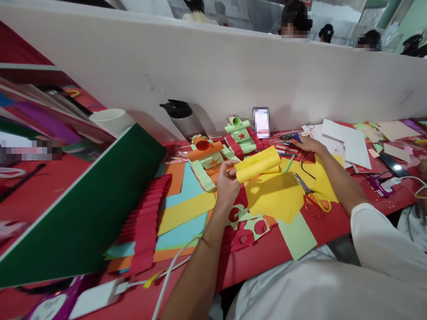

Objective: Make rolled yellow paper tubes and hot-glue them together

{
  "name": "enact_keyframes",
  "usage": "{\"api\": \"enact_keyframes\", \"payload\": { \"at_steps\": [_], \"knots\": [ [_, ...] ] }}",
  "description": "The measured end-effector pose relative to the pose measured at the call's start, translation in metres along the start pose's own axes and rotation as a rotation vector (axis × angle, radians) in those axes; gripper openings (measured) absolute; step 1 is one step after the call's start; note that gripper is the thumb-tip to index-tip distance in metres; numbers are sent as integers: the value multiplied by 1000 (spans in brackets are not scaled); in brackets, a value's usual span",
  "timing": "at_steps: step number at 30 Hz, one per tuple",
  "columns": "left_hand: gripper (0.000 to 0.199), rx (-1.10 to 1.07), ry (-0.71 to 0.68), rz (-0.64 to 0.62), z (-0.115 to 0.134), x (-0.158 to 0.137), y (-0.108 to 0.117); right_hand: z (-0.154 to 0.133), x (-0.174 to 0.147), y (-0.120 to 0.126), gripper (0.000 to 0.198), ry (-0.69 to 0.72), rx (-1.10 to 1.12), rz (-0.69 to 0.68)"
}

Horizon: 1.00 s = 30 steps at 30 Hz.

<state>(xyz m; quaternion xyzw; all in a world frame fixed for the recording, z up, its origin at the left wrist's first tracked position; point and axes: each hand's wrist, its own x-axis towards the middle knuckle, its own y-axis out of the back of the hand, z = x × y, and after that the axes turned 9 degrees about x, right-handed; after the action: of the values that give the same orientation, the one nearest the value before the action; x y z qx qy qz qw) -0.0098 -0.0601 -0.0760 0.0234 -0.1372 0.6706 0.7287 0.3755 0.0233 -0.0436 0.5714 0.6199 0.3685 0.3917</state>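
Note:
A rolled yellow paper tube (258, 164) is held by my left hand (228, 182), with the fingers wrapped around its left end. My right hand (310, 144) is farther back on the table, its fingers closed at a small dark blue item (293, 138) too unclear to name. Under the tube lie flat yellow paper sheets (276, 195). Scissors (312, 193) with red and yellow handles rest on them, blades apart. Left of the tube stand rolled-paper figures, one orange and green (208, 158), another green and red (240, 135) with a red star.
A green board (86, 209) leans at the left beside pleated red paper (147, 222) and coloured sheets. Behind are a flask (183, 118), a phone (261, 122) and a white partition (213, 75). A white cable (173, 266) crosses the front. White card pieces (353, 146) lie at right.

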Motion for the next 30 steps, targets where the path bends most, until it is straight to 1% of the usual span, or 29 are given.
{"api": "enact_keyframes", "payload": {
  "at_steps": [3,6,10,13,14,15,17,18,19,20,22,26,28,30],
  "knots": [
    [60,1,45,-74,-5,-1,-1,-6,8,-13,32,-118,-88,-21],
    [62,-6,101,-150,-10,-2,-1,-14,6,-21,36,-164,-140,-1],
    [61,14,123,-208,-13,-1,-1,-25,-9,-19,51,-150,-181,76],
    [61,17,126,-222,-14,-1,-2,-33,-35,-13,58,-67,-131,158],
    [61,16,129,-222,-14,-1,-3,-35,-46,-12,57,18,17,181],
    [61,16,132,-223,-14,-2,-3,-38,-59,-13,57,91,234,153],
    [60,17,139,-231,-14,-2,-3,-44,-84,-19,61,175,670,17],
    [60,17,143,-237,-15,-2,-3,-47,-96,-24,63,208,826,-62],
    [60,18,147,-246,-15,-2,-3,-50,-106,-30,67,228,938,-124],
    [60,22,150,-257,-16,-2,-4,-53,-113,-36,69,235,1015,-175],
    [60,32,154,-278,-18,-2,-4,-58,-122,-47,72,236,1118,-234],
    [59,36,175,-301,-22,-3,-5,-68,-124,-59,66,261,1191,-356],
    [58,41,183,-304,-23,-4,-5,-73,-124,-62,63,263,1211,-390],
    [56,56,186,-312,-22,-5,-5,-78,-125,-66,62,253,1237,-374]
  ]
}}
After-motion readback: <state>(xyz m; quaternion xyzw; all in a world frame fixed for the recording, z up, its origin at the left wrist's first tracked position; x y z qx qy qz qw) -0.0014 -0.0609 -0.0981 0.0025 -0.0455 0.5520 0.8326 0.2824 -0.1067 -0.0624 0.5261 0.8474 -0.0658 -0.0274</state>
